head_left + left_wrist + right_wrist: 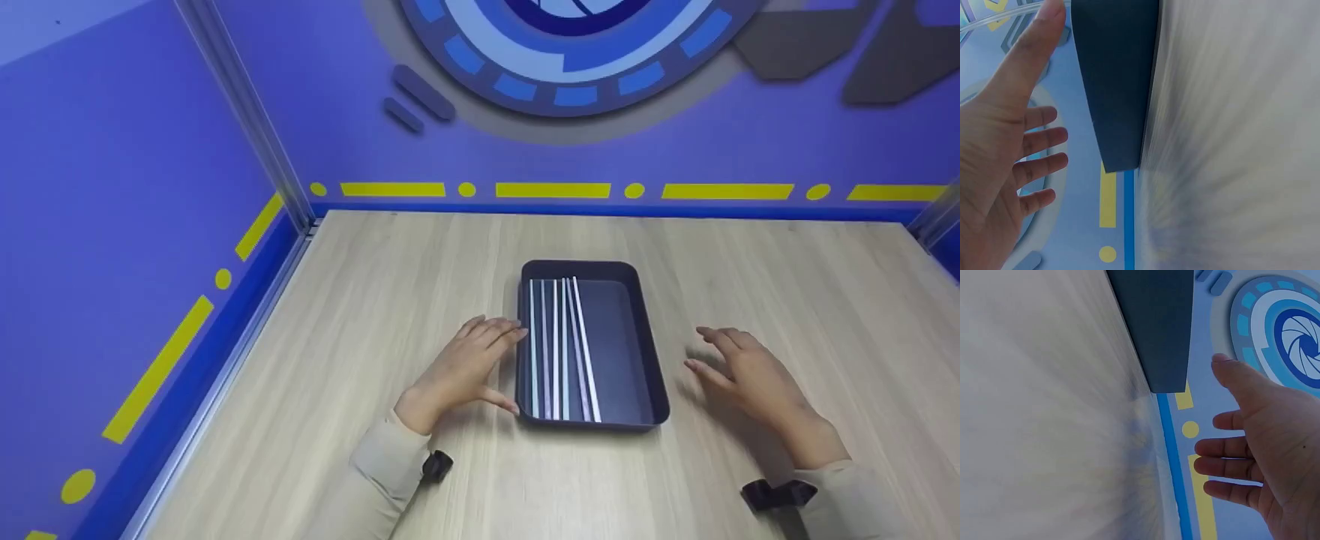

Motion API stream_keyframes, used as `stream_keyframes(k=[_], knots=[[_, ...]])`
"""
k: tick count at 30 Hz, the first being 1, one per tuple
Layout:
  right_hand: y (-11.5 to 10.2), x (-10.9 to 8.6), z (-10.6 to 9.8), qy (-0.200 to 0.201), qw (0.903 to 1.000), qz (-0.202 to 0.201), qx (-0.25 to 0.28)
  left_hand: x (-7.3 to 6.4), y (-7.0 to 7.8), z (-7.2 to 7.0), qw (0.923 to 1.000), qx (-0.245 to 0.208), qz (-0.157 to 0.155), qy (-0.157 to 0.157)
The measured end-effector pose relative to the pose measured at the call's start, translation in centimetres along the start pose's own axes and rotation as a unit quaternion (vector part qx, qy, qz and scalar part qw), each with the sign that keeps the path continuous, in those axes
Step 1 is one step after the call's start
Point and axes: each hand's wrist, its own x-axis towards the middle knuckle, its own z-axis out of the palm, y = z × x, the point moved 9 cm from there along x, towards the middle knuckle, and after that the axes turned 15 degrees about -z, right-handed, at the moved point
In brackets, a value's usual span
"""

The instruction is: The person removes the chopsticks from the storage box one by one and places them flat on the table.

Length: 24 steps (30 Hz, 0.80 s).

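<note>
Dark tray (624,352): held slim sticks (564,352). Left hand (466,366): spread, lay at its left edge. Right hand (757,381): spread, hung apart.

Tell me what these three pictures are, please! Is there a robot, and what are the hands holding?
There's no robot here, just a person's two bare hands. The big picture comes from a camera on the person's head, looking forward and down. The other two come from cameras worn on the wrists, each showing one hand close up.

On the wooden table sits a dark tray with thin, pale sticks lying inside it. The left hand is right by the tray's side; I can't tell whether it touches. The right hand is apart from the tray, on the other side. Neither hand is holding anything.
</note>
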Motion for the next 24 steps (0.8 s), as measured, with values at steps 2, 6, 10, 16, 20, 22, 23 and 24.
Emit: stream_keyframes(k=[2, 6, 10, 16, 20, 22, 23, 24], knots=[[-0.2, 0.0, -0.2, 0.01, 0.9999, -0.001, 0.003, 0.0, 0.5, -0.2, 0.9998, 0.0, 0.018, 0.009], [-0.6, 0.0, -0.7, 0.031, 0.9995, -0.003, 0.007, -0.2, 1.6, -0.5, 0.9981, -0.006, 0.055, 0.028], [-1.2, 0.2, -1.2, 0.061, 0.998, -0.013, 0.005, -0.7, 2.9, -0.7, 0.9941, -0.004, 0.098, 0.046], [-2.7, 0.8, -2.1, 0.103, 0.9945, -0.018, 0.011, -1.3, 4.4, -0.7, 0.9876, 0.019, 0.147, 0.052], [-4.2, 1.6, -2.3, 0.112, 0.9929, -0.032, 0.024, -1.4, 4.7, -0.4, 0.9882, 0.023, 0.148, 0.034], [-5.1, 2.2, -2.3, 0.114, 0.9919, -0.044, 0.033, -1.5, 4.6, -0.4, 0.9889, 0.019, 0.144, 0.031], [-5.5, 2.5, -2.2, 0.116, 0.9912, -0.05, 0.039, -1.5, 4.6, -0.4, 0.989, 0.015, 0.143, 0.032], [-5.9, 2.9, -2.2, 0.116, 0.9905, -0.056, 0.047, -1.6, 4.6, -0.4, 0.9891, 0.011, 0.143, 0.035]])
